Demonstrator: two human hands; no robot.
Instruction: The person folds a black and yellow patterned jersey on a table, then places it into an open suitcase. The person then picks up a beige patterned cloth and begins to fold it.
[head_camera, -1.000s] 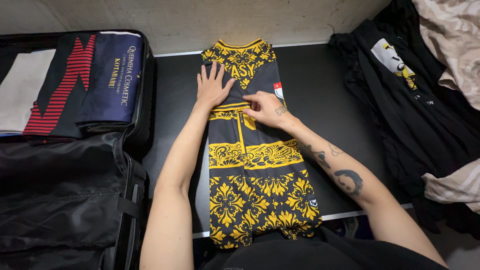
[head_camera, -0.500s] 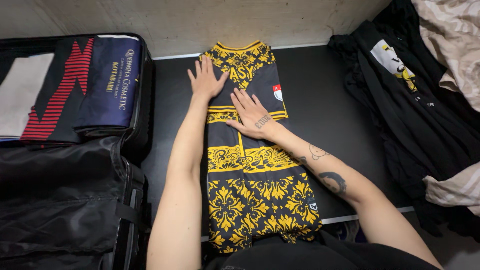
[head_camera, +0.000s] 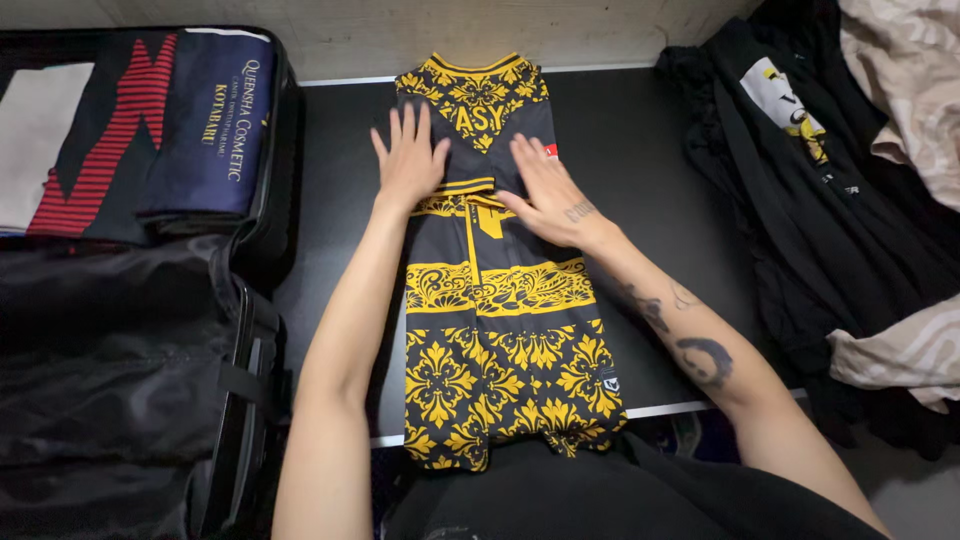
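Two hands, left (head_camera: 408, 160) and right (head_camera: 548, 195), lie on one black-and-gold patterned garment (head_camera: 500, 330). One open suitcase (head_camera: 180, 330) holds two folded garments (head_camera: 150, 130). One pile of dark clothes (head_camera: 800, 200) lies beside the counter (head_camera: 630, 150).

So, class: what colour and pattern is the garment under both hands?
Black garment with yellow ornamental floral motifs and bands, clearest in the head view.

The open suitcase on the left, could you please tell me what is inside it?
The suitcase holds folded clothes: a navy garment with pale lettering beside a black, red-striped one, and a white piece at the edge. Anything beneath them is covered.
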